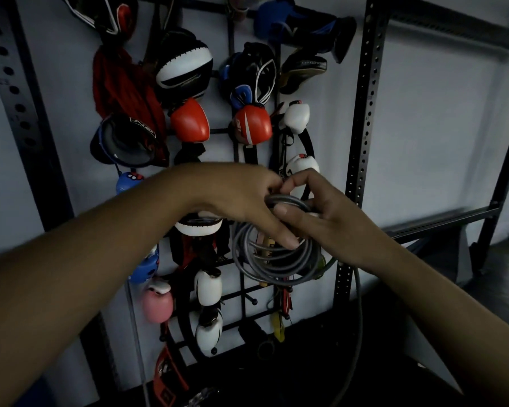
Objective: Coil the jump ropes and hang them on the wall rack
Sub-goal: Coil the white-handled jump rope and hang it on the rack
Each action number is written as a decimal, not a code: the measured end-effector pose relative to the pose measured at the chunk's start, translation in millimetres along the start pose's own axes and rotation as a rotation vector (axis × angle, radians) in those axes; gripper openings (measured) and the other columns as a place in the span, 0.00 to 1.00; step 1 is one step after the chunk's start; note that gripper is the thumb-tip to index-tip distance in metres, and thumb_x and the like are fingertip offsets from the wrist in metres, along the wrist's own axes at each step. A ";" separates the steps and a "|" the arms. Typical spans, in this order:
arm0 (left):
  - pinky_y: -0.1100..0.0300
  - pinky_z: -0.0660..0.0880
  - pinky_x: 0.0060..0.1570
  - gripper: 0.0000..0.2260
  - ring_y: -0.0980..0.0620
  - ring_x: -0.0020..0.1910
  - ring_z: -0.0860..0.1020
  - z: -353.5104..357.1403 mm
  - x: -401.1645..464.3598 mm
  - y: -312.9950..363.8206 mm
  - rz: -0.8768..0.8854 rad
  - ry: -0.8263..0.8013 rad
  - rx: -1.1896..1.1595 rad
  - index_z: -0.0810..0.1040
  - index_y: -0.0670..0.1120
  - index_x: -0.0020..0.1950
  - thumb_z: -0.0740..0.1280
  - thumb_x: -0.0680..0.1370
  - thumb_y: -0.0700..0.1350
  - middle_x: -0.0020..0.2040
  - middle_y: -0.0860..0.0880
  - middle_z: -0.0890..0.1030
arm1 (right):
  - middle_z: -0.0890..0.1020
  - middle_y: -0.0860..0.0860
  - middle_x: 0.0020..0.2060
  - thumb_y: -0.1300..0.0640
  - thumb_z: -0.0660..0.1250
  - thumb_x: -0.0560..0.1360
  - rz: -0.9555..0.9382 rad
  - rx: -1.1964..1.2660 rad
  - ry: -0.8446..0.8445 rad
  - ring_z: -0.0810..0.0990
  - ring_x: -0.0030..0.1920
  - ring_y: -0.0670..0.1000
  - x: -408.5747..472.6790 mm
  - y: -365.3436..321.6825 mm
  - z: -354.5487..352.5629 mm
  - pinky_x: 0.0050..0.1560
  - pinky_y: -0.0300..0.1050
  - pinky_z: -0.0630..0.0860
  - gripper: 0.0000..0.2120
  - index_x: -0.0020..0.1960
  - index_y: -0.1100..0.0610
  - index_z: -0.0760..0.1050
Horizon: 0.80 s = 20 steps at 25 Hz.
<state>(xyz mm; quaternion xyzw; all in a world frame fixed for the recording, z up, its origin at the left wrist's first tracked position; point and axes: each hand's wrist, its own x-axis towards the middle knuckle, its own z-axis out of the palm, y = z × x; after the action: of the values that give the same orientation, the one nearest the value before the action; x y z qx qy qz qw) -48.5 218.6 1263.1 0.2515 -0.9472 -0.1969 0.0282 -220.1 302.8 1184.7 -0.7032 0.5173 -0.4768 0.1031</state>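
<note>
Gripping the grey jump rope (272, 254) at the top of its coil, your left hand (241, 198) and right hand (326, 212) both curl round the loops just before the wall rack (241, 292). Coiling looks nearly finished, though one tail hangs loose. Next, I'd say: gather it, then find a free peg.

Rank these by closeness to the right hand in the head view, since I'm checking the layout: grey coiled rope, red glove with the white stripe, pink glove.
1. Grey coiled rope: held in the right hand.
2. Red glove with white stripe: above, on the rack.
3. Pink glove: lower left, farthest.
</note>
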 end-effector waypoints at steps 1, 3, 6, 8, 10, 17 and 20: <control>0.61 0.78 0.51 0.16 0.54 0.47 0.86 7.3 4.5 -0.5 -0.003 -0.042 -0.058 0.83 0.49 0.53 0.80 0.70 0.54 0.45 0.51 0.88 | 0.88 0.48 0.39 0.49 0.68 0.81 -0.004 0.001 -0.012 0.86 0.37 0.44 -0.7 -1.4 0.8 0.41 0.35 0.79 0.12 0.61 0.52 0.71; 0.63 0.77 0.43 0.10 0.51 0.38 0.85 23.1 9.8 -4.8 -0.021 -0.020 -0.144 0.84 0.49 0.46 0.78 0.72 0.53 0.35 0.47 0.86 | 0.86 0.46 0.33 0.49 0.65 0.83 -0.015 -0.002 -0.022 0.82 0.31 0.41 -3.5 -1.8 2.8 0.37 0.33 0.75 0.09 0.59 0.51 0.70; 0.64 0.76 0.33 0.16 0.50 0.32 0.82 29.3 6.1 -9.3 -0.032 0.029 -0.174 0.84 0.47 0.51 0.76 0.72 0.58 0.42 0.38 0.85 | 0.76 0.47 0.30 0.49 0.60 0.85 -0.003 0.110 0.060 0.70 0.24 0.40 -7.7 0.4 -6.0 0.29 0.29 0.66 0.09 0.53 0.55 0.72; 0.62 0.76 0.33 0.12 0.53 0.28 0.78 26.4 0.4 -13.3 0.007 0.085 -0.270 0.84 0.50 0.50 0.75 0.74 0.56 0.34 0.44 0.82 | 0.70 0.52 0.29 0.43 0.56 0.85 0.055 0.189 0.098 0.63 0.24 0.45 -12.1 9.2 -18.9 0.27 0.38 0.61 0.21 0.50 0.60 0.75; 0.56 0.77 0.36 0.06 0.55 0.24 0.71 25.1 -2.8 -16.9 0.088 0.186 -0.485 0.84 0.51 0.45 0.74 0.75 0.53 0.26 0.52 0.73 | 0.65 0.54 0.27 0.37 0.53 0.83 0.121 0.247 0.136 0.60 0.24 0.50 -19.0 18.1 -25.4 0.29 0.43 0.57 0.28 0.47 0.60 0.78; 0.56 0.78 0.37 0.19 0.56 0.25 0.64 68.7 29.7 -5.8 0.243 0.530 -1.185 0.80 0.54 0.30 0.67 0.81 0.50 0.27 0.53 0.64 | 0.80 0.64 0.42 0.23 0.51 0.76 0.074 0.505 0.301 0.76 0.34 0.62 -31.2 26.3 30.6 0.30 0.53 0.76 0.41 0.66 0.57 0.71; 0.60 0.70 0.38 0.17 0.56 0.27 0.66 77.8 37.4 3.9 0.243 0.625 -1.373 0.70 0.50 0.34 0.67 0.81 0.53 0.28 0.54 0.64 | 0.81 0.59 0.44 0.30 0.65 0.75 0.121 0.630 0.404 0.78 0.33 0.60 -28.4 25.3 50.6 0.27 0.49 0.76 0.34 0.70 0.52 0.68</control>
<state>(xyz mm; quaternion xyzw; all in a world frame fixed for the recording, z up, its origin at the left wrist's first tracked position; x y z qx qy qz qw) -94.9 231.5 1191.3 0.1155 -0.5814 -0.6567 0.4664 -197.0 297.4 1126.0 -0.4971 0.3959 -0.7344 0.2382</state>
